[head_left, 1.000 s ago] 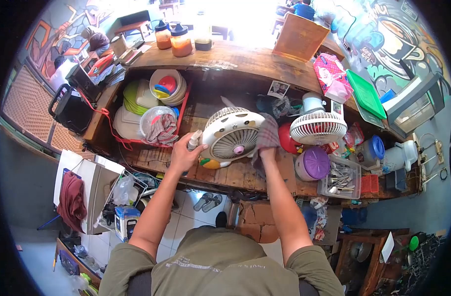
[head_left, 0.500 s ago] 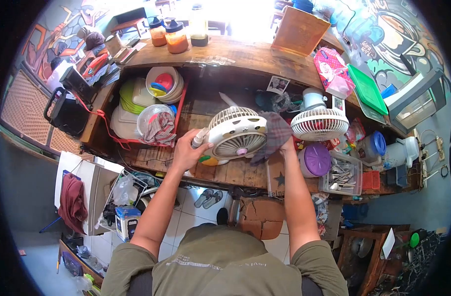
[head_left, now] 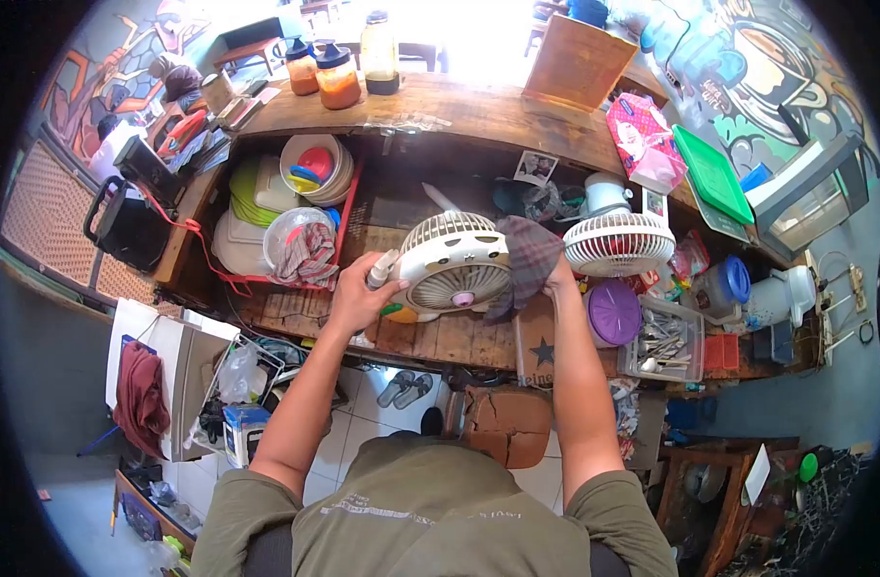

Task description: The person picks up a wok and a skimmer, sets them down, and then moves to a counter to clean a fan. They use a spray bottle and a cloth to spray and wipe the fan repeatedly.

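Observation:
A white electric fan with an animal face on its rim stands on the wooden counter, its grille tilted up. At its left side, my left hand is closed around a slim white bottle-like thing, whose kind I cannot make out fully. The thumb reaches the fan's rim. My right hand grips a grey-and-red checked cloth and presses it to the fan's right side. The cloth hides part of the rim and some of my fingers. An orange and green part shows below the fan.
A second white fan stands close to the right, behind a purple-lidded tub and a cutlery box. On the left is a red crate of dishes. Sauce jars stand on the upper ledge.
The view has shifted slightly. My right hand and the cloth have moved a little left and up along the fan's side. My left hand stays at the fan's left edge.

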`<control>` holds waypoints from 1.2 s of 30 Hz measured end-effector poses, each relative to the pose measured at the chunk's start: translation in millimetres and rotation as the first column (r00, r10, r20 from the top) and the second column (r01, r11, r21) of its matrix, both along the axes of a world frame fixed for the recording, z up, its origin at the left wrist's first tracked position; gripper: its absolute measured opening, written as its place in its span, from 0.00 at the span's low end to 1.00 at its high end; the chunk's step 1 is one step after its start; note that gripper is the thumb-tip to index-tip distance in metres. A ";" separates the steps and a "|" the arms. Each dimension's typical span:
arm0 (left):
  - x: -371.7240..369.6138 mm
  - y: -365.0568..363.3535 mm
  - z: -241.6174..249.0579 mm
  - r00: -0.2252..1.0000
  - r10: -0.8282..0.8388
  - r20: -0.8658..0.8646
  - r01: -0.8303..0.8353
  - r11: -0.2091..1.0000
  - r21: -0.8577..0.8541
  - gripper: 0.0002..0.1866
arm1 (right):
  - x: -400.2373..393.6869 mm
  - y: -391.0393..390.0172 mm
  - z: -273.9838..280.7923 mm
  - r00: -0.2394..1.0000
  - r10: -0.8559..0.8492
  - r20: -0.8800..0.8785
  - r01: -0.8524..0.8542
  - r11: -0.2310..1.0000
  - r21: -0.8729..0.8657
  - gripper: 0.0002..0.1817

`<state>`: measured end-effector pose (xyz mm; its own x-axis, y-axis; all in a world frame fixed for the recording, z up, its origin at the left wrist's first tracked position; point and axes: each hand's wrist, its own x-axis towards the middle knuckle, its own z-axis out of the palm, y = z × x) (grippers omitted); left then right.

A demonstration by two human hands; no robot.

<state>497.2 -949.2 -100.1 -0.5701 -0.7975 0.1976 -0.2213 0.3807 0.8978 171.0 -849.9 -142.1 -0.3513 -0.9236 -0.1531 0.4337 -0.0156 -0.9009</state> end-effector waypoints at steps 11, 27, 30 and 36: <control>0.6 2.8 2.9 1.000 0.003 0.009 -0.003 1.000 0.016 0.21 | -4.2 -6.3 13.5 0.973 0.122 -0.196 -0.112 0.992 0.060 0.16; -1.6 1.3 -16.9 0.995 0.088 -0.054 -0.089 0.995 -0.032 0.18 | 163.9 -48.0 73.9 -0.502 0.031 -0.864 0.018 1.000 0.025 0.14; -0.8 0.8 -18.4 0.995 0.100 -0.025 -0.100 0.995 0.009 0.19 | 159.5 -44.5 76.0 -0.408 -0.075 -0.910 -0.081 0.996 -0.046 0.15; -5.1 4.9 -6.5 0.994 0.100 0.035 -0.101 0.994 0.032 0.19 | 119.9 -6.9 74.1 0.012 -0.310 -0.951 -0.154 0.939 -0.308 0.18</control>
<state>492.2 -944.3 -106.6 -0.4925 -0.8570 0.1515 -0.2869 0.3242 0.9014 291.0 -856.8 -68.0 -0.0131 -0.7815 0.6238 -0.8826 -0.2842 -0.3746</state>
